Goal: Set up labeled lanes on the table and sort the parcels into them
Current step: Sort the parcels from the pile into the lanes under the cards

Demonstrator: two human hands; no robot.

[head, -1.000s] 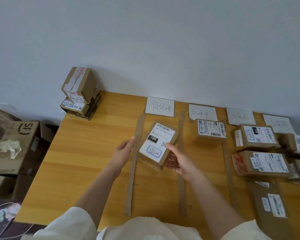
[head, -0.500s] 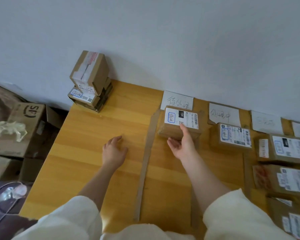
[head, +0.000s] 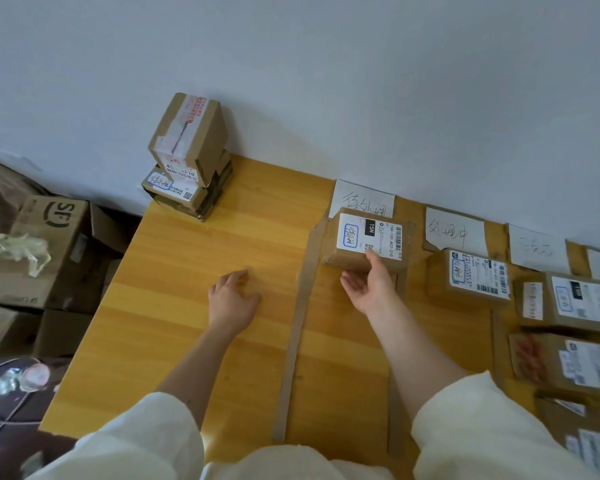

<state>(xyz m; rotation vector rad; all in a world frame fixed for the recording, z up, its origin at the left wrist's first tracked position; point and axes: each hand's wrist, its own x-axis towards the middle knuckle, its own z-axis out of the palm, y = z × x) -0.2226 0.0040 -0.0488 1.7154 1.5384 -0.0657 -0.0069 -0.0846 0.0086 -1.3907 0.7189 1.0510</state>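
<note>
A small brown parcel (head: 368, 237) with a white shipping label lies flat at the far end of the leftmost lane, just below its handwritten paper label (head: 361, 199). My right hand (head: 371, 285) is at the parcel's near edge, thumb resting on its top, fingers spread apart and not wrapped around it. My left hand (head: 232, 299) lies palm down on the bare wooden table (head: 187, 341), left of the lane. Two cardboard strips (head: 297, 327) (head: 395, 393) border this lane. A stack of unsorted parcels (head: 187, 157) stands at the table's far left corner against the wall.
To the right are more paper labels (head: 454, 230) (head: 536, 247) with parcels in their lanes (head: 471, 275) (head: 582, 303) (head: 586, 365). Beyond the table's left edge, an open SF carton (head: 52, 244) and other boxes sit on the floor.
The parcel, held tilted in both hands a second ago, now lies flat at the lane's far end. My left hand let go and dropped to the table; my right hand's fingers opened.
</note>
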